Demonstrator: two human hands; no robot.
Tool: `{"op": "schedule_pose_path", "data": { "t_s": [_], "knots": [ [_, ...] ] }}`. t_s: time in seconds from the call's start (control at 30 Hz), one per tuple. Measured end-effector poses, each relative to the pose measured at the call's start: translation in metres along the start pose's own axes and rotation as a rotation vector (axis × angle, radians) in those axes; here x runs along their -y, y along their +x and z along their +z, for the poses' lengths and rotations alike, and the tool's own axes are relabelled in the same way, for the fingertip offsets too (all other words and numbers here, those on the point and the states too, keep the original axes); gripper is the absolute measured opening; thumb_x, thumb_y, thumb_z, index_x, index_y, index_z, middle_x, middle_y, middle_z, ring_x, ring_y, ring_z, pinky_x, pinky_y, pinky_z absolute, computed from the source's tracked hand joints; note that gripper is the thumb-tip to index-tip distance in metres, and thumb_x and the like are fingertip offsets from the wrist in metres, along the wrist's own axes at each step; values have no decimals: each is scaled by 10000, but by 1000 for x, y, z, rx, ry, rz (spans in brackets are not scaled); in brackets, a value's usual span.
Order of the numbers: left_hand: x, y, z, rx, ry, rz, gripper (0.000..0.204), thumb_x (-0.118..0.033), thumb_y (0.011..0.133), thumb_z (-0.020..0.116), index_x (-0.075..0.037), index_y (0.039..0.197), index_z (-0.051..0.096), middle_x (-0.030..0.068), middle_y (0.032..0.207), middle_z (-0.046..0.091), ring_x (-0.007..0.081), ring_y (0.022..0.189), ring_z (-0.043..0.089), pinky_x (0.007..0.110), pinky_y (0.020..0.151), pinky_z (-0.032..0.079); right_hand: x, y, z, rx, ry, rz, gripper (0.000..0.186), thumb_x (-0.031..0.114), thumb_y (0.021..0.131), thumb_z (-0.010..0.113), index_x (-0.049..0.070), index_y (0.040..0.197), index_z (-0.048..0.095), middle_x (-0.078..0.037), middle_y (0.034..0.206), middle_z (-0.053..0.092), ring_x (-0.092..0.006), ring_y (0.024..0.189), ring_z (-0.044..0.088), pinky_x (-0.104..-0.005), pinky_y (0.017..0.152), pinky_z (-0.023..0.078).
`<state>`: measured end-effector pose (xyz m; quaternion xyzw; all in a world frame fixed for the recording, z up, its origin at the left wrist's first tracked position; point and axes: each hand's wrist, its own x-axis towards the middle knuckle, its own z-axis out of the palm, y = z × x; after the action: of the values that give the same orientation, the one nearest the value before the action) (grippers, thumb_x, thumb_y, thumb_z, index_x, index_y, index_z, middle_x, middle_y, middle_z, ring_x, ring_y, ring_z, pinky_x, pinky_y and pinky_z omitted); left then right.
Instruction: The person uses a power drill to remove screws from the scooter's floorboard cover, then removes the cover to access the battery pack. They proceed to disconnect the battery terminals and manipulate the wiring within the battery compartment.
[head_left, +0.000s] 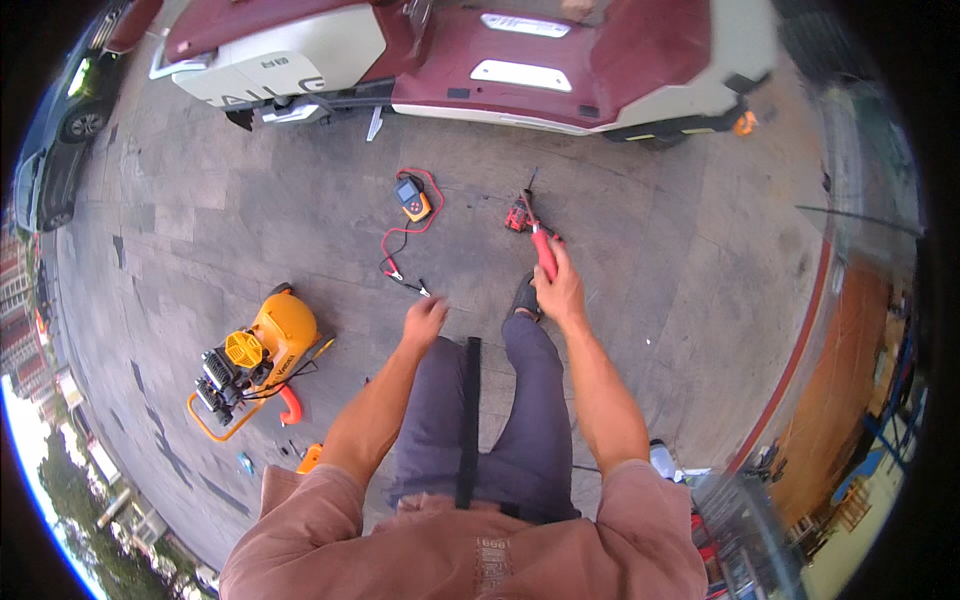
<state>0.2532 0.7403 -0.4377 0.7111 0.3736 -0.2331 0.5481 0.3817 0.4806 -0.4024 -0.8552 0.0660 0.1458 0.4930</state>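
My right hand [562, 290] is wrapped around the red handle of a screwdriver [543, 254], its thin shaft pointing away from me. Beyond its tip, a red and black cordless drill [517, 214] lies on the pavement with a dark bit. My left hand [427, 318] hangs above my left thigh, fingers curled in with nothing visible in them. Just past that hand, on the ground, are the red and black clamps [424, 289] of an orange and black handheld tester [411, 199]. The tester's red and black leads are looped around it.
A maroon and white scooter-like vehicle [500, 70] spans the far side. To the left stands a yellow air compressor [288, 322] with a coiled orange hose [291, 405]. A parked car [75, 150] is at far left. Glass panels [745, 525] and shelving border the right.
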Motion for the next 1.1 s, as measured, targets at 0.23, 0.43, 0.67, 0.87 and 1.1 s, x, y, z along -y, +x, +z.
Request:
{"op": "schedule_pose_path", "data": {
  "t_s": [0.23,0.43,0.67,0.87,1.1],
  "knots": [
    [-191,206,94,176,-517,41,369,-309,964,555,-13,1179,604,98,987,680,160,865,634,327,706,520,11,162,52,6,-201,-118,522,134,852,639,62,1349,498,-227,1204,621,-400,1100,606,-437,921,486],
    [-218,318,138,205,-530,77,391,-214,976,522,10,1297,526,104,971,679,170,833,645,313,717,536,-13,205,79,-55,-167,-61,509,99,840,644,1,1324,517,-234,1201,622,-374,1097,620,-403,923,486],
    [-199,341,149,195,-653,146,358,-118,949,555,34,1271,516,70,803,662,111,665,590,255,585,446,-40,212,90,-60,-17,-33,505,98,840,631,1,1322,519,-242,1204,614,-394,1095,607,-425,917,482],
    [-198,345,151,195,-669,163,373,-106,945,538,23,1294,513,64,803,647,129,692,597,280,644,484,-41,210,95,-69,-25,-41,497,45,824,618,-39,1305,525,-247,1213,618,-368,1115,620,-393,940,477],
    [-202,349,148,207,-639,135,335,-105,960,527,17,1273,529,49,782,630,120,685,582,272,641,477,-35,210,101,-87,-40,-3,553,43,805,630,-14,1339,496,-231,1228,609,-379,1094,616,-414,916,491]
  ]
}}
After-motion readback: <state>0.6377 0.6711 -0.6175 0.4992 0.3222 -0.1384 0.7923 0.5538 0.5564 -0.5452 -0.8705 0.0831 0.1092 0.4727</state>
